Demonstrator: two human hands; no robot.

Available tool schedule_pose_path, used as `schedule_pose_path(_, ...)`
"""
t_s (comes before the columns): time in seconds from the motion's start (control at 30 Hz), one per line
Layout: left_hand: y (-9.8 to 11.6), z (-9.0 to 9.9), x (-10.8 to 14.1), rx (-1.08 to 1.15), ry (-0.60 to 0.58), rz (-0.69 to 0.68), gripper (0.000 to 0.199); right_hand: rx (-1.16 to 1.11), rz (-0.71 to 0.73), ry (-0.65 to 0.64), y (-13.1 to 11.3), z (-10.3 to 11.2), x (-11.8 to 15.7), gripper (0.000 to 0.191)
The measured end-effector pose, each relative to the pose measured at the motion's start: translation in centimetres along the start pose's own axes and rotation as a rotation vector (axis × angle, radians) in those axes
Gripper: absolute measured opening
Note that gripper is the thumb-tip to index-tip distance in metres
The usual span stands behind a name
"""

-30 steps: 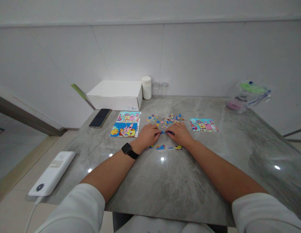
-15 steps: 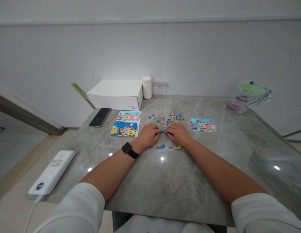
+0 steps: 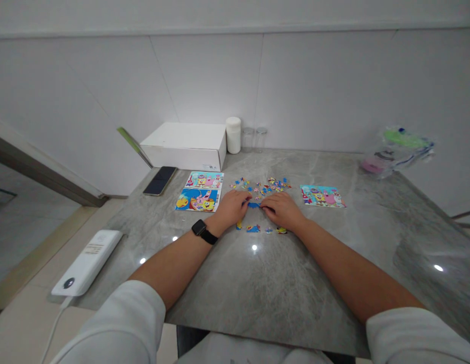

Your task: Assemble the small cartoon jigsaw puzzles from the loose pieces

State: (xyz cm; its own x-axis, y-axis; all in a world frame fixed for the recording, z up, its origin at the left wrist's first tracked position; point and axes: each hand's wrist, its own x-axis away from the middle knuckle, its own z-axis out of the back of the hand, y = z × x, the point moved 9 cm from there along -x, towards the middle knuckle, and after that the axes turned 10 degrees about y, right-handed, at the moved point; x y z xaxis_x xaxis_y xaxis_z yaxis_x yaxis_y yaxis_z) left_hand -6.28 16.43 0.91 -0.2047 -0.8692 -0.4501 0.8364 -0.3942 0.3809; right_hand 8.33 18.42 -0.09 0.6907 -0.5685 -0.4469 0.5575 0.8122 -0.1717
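Between my two hands lies a small strip of blue jigsaw puzzle pieces (image 3: 253, 205) on the grey table. My left hand (image 3: 236, 206), with a black watch (image 3: 203, 231) on its wrist, pinches the strip's left end. The fingers of my right hand (image 3: 282, 209) are closed on its right end. Just beyond the hands spreads a loose heap of colourful puzzle pieces (image 3: 272, 185). Nearer to me is a row with a joined blue section (image 3: 253, 229), a small piece (image 3: 269, 230) and a yellow piece (image 3: 281, 230). My fingers partly cover the strip.
A two-part cartoon picture card (image 3: 199, 192) and a phone (image 3: 160, 180) lie left; another picture card (image 3: 323, 196) lies right. Behind stand a white box (image 3: 184, 146), a white bottle (image 3: 233, 135) and two clear glasses (image 3: 253, 140). A power bank (image 3: 87, 263) and a plastic bag (image 3: 396, 151) sit near the edges.
My hands have drawn slightly apart, and more of the blue strip shows between them. The whole view has shifted a little.
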Motion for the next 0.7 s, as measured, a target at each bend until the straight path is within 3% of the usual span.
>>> schedule_pose_path(0.13,-2.1,1.1,-0.1,-0.016,0.068,0.122,0.031,-0.01,-0.016,0.003,0.3,-0.1,0.1,0.021)
schedule_pose_path(0.23,-3.0,1.2,-0.1,-0.065,0.046,0.161,0.025,-0.014,-0.019,0.014,0.3,0.0,0.1,0.021)
schedule_pose_path(0.43,-2.3,0.3,0.1,-0.113,-0.06,0.101,0.012,-0.028,-0.034,0.035,0.5,0.0,0.2,0.022)
schedule_pose_path(0.7,-2.1,0.3,-0.1,-0.097,-0.057,0.067,0.016,-0.101,-0.13,0.156,2.3,0.8,0.4,0.03)
